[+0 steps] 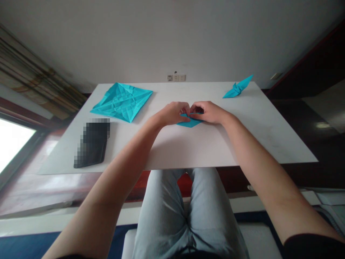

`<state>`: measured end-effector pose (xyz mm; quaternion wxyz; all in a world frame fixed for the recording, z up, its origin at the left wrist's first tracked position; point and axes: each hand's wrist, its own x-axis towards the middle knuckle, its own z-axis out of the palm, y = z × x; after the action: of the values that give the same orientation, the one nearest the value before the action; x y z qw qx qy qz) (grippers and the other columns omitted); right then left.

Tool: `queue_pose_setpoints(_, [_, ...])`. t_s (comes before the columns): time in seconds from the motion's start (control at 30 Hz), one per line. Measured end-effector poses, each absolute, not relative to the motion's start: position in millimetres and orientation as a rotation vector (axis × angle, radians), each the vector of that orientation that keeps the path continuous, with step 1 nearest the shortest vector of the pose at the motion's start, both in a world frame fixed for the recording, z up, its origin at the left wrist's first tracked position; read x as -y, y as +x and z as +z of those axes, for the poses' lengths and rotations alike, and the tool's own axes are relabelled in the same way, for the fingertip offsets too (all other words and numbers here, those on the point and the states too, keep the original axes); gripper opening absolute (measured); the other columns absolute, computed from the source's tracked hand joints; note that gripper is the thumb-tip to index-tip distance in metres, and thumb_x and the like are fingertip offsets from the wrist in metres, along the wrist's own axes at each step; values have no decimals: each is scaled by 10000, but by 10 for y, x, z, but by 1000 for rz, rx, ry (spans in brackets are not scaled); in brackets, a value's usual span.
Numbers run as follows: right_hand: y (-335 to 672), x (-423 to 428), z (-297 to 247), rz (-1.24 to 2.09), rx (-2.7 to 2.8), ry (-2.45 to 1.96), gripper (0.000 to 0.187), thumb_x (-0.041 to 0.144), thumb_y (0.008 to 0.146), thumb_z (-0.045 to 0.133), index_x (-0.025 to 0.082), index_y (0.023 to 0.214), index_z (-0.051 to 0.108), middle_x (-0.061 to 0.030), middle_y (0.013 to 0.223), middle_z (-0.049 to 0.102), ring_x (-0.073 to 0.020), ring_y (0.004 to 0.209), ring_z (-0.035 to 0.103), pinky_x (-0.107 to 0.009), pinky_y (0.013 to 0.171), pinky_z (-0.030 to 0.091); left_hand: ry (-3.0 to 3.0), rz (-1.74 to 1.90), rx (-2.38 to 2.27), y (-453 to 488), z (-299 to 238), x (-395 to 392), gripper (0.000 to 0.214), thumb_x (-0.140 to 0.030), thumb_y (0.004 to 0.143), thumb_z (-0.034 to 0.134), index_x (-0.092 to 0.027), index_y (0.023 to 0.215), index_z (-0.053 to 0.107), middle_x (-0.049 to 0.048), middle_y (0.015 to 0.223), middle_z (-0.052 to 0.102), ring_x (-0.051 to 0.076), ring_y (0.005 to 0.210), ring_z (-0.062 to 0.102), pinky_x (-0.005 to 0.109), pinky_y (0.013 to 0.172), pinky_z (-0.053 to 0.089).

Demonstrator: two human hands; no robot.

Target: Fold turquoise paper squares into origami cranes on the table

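Observation:
A small folded piece of blue origami paper (189,123) lies on the white table, between my two hands. My left hand (175,112) is closed on its left side, thumb on top. On its right side my right hand (209,112) pinches it, the thumb lying across the upper surface. The fingertips of both hands nearly meet over the middle of the paper. Part of the folded paper is hidden beneath the fingers.
A creased, unfolded blue sheet (122,101) lies at the table's back left. Nearer on the left is a dark, partly pixelated flat object (93,144). A folded blue paper crane (237,88) stands back right on the white table (188,154). Wall sockets (176,78) sit behind.

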<state>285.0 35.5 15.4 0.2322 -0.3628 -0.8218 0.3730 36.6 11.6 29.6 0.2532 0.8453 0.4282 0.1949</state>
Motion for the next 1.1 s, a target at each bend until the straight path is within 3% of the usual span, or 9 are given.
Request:
queue_pose_setpoints(0.2, [2818,-339,157,959,2253,-998,380,571,784,917,254,895,737,-41,889,763,-242,853,638,-375,792,475,2339,504,-1157,381,352,-75,166,-284,850,847,-223,1004,852,57,1030,865,263,996,803,328,880,583])
queue_pose_setpoints(0.37, [2834,-332,161,1048,2218,-1028,390,510,720,963,252,844,698,-33,880,748,-240,857,632,-364,776,461,2322,644,-1062,394,353,-43,356,-175,815,862,-184,1156,762,81,1089,861,216,949,787,291,846,578])
queue_pose_setpoints(0.57, [2882,-315,237,1129,2264,-1001,415,581,743,973,238,872,777,-53,909,775,-239,842,645,-378,781,477,2409,571,-1016,412,364,-34,137,-153,857,793,-189,987,815,44,976,860,205,878,794,283,826,572])
queue_pose_setpoints(0.9, [2915,-336,249,1115,2289,-988,437,622,718,995,252,853,804,-53,920,785,-256,863,661,-396,796,504,2465,509,-1095,435,449,37,260,-110,803,790,-214,1030,864,21,977,883,210,886,811,268,802,570])
queue_pose_setpoints(1.1, [2918,-339,214,1077,2251,-1044,393,503,696,996,248,913,791,-30,867,745,-225,803,613,-374,750,474,2460,469,-1240,429,474,53,343,-129,803,803,-213,1133,843,42,1051,891,237,935,818,281,811,561])
